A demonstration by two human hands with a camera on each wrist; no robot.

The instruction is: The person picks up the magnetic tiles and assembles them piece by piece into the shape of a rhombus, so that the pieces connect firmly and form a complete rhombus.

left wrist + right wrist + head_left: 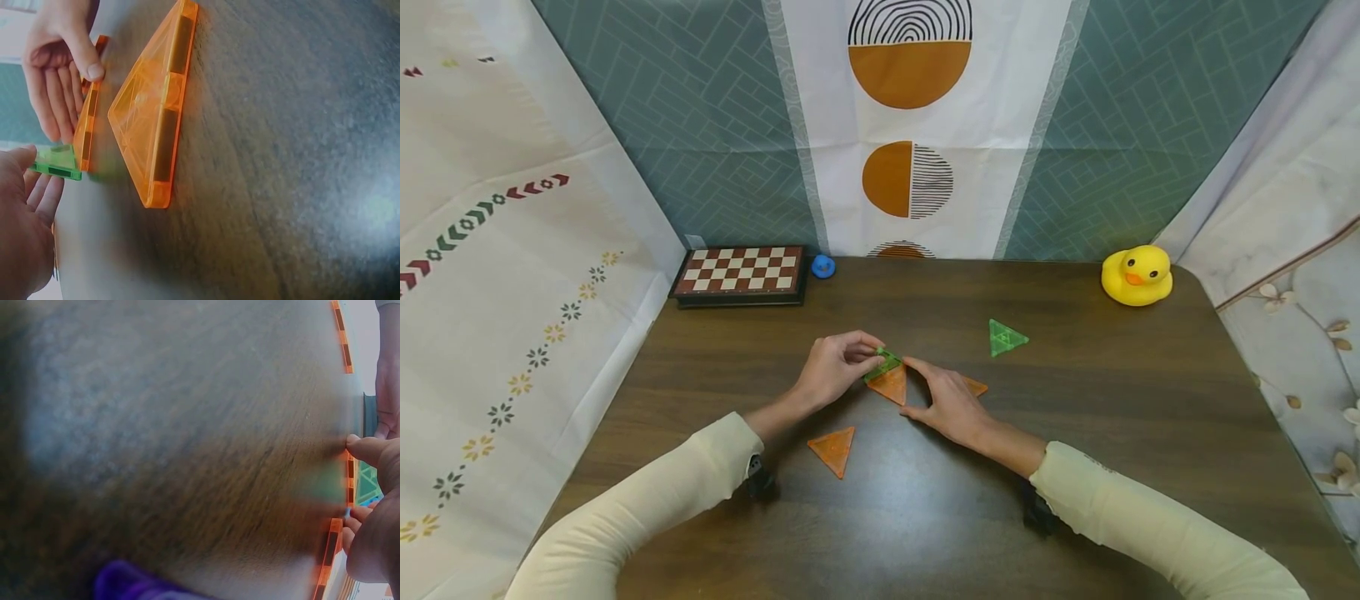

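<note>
My left hand (838, 367) pinches a green triangular magnetic tile (882, 363) between thumb and fingers; the left wrist view shows this green tile tilted up from the table. Its lower edge meets an orange triangular magnetic tile (891, 385). Around that orange tile my right hand (951, 406) has its thumb at the near corner and its fingertips at the far one, gripping it by the edge. Another orange tile (976, 387) shows partly from behind the right hand. Closer to me, a separate orange tile (835, 452) lies flat, large in the left wrist view.
A second green tile (1006, 337) lies beyond the right hand. At the back left stand a checkered game board (741, 271) and a small blue object (823, 267). A yellow rubber duck (1137, 276) sits back right. Something purple (134, 582) shows low in the right wrist view.
</note>
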